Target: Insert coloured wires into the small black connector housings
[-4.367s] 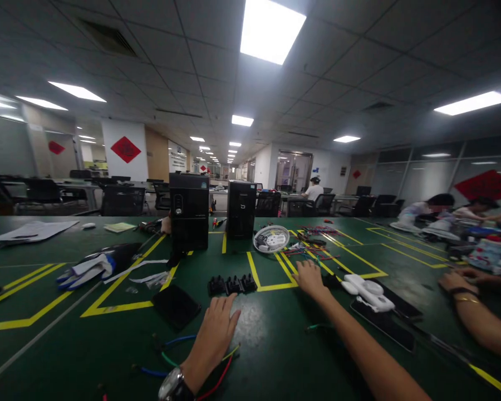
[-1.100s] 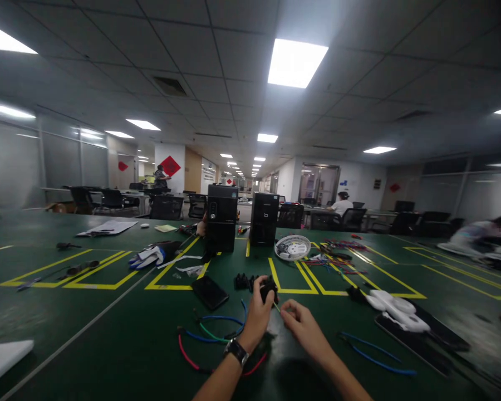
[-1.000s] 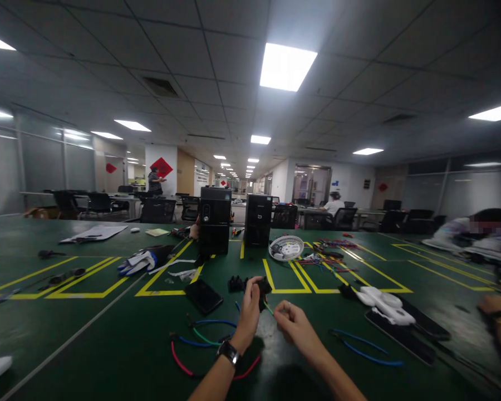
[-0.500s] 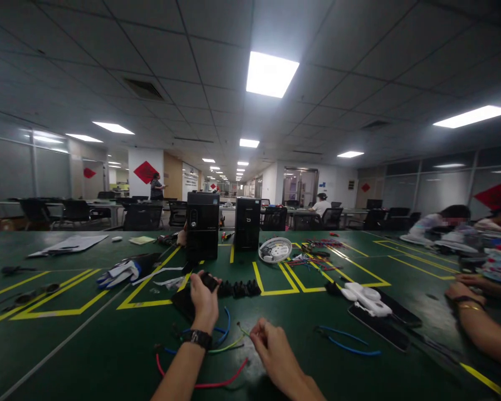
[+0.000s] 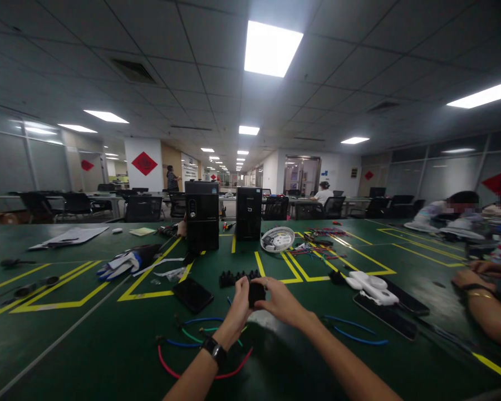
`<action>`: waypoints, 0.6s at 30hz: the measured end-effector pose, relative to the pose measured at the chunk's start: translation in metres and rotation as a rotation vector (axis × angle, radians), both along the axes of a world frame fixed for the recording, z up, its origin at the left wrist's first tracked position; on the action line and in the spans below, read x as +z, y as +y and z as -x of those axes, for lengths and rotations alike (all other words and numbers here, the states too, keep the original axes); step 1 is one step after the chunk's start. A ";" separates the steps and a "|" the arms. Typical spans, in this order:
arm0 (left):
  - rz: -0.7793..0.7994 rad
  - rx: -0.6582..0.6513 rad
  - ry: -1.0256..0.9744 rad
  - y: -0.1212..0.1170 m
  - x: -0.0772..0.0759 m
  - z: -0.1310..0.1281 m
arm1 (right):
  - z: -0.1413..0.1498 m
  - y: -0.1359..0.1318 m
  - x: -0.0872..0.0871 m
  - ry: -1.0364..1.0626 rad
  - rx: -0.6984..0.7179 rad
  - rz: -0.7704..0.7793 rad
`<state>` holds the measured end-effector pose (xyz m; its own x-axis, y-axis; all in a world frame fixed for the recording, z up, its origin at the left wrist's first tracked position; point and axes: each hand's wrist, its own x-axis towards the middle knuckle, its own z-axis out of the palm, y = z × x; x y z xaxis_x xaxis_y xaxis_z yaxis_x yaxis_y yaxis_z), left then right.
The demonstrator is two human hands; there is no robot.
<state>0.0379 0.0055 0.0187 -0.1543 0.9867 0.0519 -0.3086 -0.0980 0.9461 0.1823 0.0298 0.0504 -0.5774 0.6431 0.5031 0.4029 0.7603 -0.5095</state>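
Observation:
Both hands hold a small black block (image 5: pixel 256 295) above the green table. My left hand (image 5: pixel 237 305), with a dark watch on its wrist, grips its left side. Fingers and thumb of my right hand (image 5: pixel 280 299) close on its right side. Just behind the hands sits a row of black connector-like pieces (image 5: pixel 232 278), partly covered by them. Under my left forearm lie a red wire (image 5: pixel 167 365), blue wires (image 5: pixel 177 343) and a green wire (image 5: pixel 188 335). More blue wire (image 5: pixel 354 335) curves to the right of my hands.
A black phone (image 5: pixel 193 295) lies left of my hands. Two black computer towers (image 5: pixel 202 217) stand ahead, beside a white basket (image 5: pixel 278 238) and loose wires. Gloves (image 5: pixel 123 263) rest at left. White devices (image 5: pixel 373 287) and dark phones lie right, near a co-worker's arm (image 5: pixel 486 303).
My right hand has left the green wire's end and moved up to the black block. My left hand has brought the block rightward, so both hands now meet on it.

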 end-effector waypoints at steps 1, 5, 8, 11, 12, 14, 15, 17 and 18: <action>-0.035 0.036 0.098 0.001 -0.003 0.000 | -0.009 0.011 -0.003 -0.004 -0.046 0.002; -0.351 0.218 0.618 -0.007 -0.005 0.004 | -0.043 0.069 -0.018 -0.089 -0.268 0.019; -0.481 0.103 0.885 -0.019 -0.003 0.001 | -0.051 0.117 -0.034 -0.254 -0.312 0.075; -0.456 0.011 1.039 -0.024 0.000 -0.006 | -0.040 0.148 -0.049 -0.325 -0.254 0.112; -0.438 -0.007 1.064 -0.024 0.000 -0.007 | -0.034 0.153 -0.052 -0.332 -0.219 0.112; -0.411 -0.018 1.078 -0.023 0.001 -0.007 | -0.023 0.157 -0.055 -0.341 -0.151 0.100; -0.407 -0.017 1.072 -0.022 0.001 -0.006 | -0.019 0.156 -0.055 -0.348 -0.125 0.090; -0.421 -0.003 1.049 -0.022 0.002 -0.002 | -0.019 0.152 -0.050 -0.358 -0.111 0.057; -0.436 0.007 1.034 -0.023 0.002 0.000 | -0.024 0.147 -0.046 -0.361 -0.137 0.030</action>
